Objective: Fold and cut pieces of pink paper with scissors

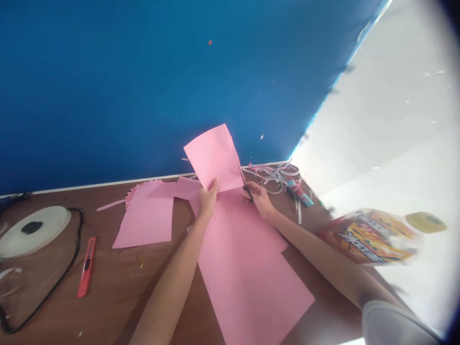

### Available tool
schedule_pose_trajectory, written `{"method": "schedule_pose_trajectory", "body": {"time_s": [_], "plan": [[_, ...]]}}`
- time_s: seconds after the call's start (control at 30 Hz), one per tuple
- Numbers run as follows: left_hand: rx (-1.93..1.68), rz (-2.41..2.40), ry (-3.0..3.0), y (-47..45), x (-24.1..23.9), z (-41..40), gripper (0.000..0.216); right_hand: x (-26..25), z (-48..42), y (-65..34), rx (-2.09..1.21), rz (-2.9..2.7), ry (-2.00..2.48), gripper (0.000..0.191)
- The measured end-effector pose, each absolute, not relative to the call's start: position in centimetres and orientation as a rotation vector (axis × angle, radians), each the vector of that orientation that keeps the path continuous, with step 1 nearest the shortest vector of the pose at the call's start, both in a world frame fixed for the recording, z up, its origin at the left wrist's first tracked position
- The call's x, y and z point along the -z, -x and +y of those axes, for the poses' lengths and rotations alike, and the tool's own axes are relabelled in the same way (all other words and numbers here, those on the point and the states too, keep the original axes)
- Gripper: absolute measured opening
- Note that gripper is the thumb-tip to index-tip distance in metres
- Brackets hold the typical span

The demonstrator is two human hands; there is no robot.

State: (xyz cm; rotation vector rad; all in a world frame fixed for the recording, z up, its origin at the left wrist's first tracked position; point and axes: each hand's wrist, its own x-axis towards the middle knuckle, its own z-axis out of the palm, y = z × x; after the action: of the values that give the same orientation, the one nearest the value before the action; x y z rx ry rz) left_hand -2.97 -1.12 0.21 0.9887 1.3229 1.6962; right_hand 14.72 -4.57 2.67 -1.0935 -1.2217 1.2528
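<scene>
My left hand (208, 199) pinches the lower edge of a pink paper sheet (215, 155), thumb on its front, and holds it raised off the table. Dark-handled scissors (247, 191) are in my right hand (260, 199), with the blades pointing up along the sheet's right edge. Beneath both hands, larger pink sheets (247, 278) overlap on the brown table. Another pink sheet (151, 218) lies to the left, with a zigzag-cut pink edge showing behind it.
A red box cutter (86, 267) lies at left, beside a white round lid (36, 231) and a black cord (68, 270). Tangled paper strips (276, 175) and a red-and-blue tube (300, 192) sit at the back right. A yellow-capped bottle (377, 236) is at right. A blue wall (143, 86) rises behind.
</scene>
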Motion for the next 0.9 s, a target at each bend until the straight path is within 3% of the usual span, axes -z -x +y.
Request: {"method": "schedule_pose_trajectory", "body": {"time_s": [0.9], "plan": [[-1.667, 1.298, -1.105, 2.7, -0.6, -1.6, 0.033, -2.9, -4.6, -14.8, -1.24, -1.173, 1.091, 0.04]]}}
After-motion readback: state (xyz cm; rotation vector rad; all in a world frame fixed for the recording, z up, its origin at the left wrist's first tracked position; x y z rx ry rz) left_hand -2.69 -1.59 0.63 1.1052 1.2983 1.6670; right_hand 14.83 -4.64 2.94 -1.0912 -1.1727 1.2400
